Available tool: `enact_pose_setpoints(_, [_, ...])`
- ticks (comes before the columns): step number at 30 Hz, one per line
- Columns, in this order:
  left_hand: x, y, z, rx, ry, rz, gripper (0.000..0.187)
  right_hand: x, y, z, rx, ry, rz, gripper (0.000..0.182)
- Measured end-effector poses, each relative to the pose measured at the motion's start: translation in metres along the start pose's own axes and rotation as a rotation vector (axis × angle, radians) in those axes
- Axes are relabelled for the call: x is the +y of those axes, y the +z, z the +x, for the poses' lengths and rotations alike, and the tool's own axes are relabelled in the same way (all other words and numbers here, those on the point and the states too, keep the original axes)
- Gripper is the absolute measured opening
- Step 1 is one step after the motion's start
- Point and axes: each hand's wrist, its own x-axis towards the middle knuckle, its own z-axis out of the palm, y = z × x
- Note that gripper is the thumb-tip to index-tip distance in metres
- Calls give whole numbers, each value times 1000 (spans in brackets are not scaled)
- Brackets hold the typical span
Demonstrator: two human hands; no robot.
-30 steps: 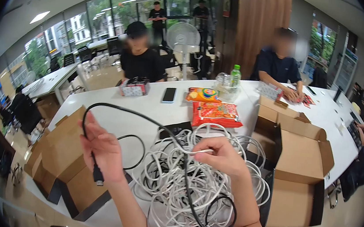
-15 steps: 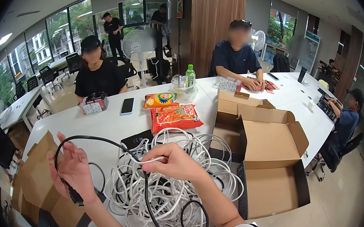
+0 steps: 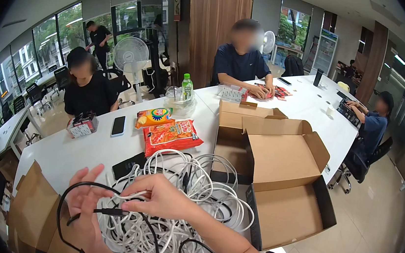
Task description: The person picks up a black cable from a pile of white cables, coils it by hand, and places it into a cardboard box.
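A large tangle of white and black cables [image 3: 167, 231] lies on the table in front of me. My right hand [image 3: 155, 195] is closed in a pinch on a white cable above the tangle, with a black cable [image 3: 61, 210] running beside its fingers. A black plug [image 3: 110, 211] points left from under my right thumb. My left hand [image 3: 87, 203] is raised left of it, fingers stretched out and apart, and the black cable loops in front of it.
Open cardboard boxes [image 3: 286, 155] stand right of the tangle, another [image 3: 36, 208] at lower left. Snack bags [image 3: 172, 135], a phone [image 3: 118, 125] and a green bottle [image 3: 187, 86] sit beyond. Two people are across the table, one at the right; another stands behind.
The view has shifted right. My hands have come closer together, and the black plug has moved from hanging below my left hand to beside my right fingers.
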Motion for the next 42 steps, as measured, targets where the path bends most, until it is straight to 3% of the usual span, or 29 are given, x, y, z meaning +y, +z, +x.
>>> enact_pose_setpoints(2, [-6,-3,-3,-55,-95,142,52,3,-1,0,15,-45,-32,22])
enact_pose_setpoints(4, [-10,-1,-2,-25,-95,141,34,6,-3,0,27,-52,-38,21])
enact_pose_setpoints(10, [2,0,-2,4,-119,109,23,0,-8,1,2,3,-43,21])
enact_pose_setpoints(16, [2,-6,-3,194,66,-81,24,-10,-14,-1,-96,-1,-72,27])
enact_pose_setpoints(20, [-4,-20,-3,103,231,-180,24,-5,-8,-2,-113,-75,-109,30])
enact_pose_setpoints(23, [-4,-17,-5,143,286,-223,26,-15,-10,-5,-144,-65,-190,32])
enact_pose_setpoints(31, [-3,-17,-8,178,322,-233,28,-30,-7,-17,-92,-88,-458,42])
enact_pose_setpoints(42, [2,-18,-11,207,302,-261,29,-23,-8,-12,-65,-278,-373,45])
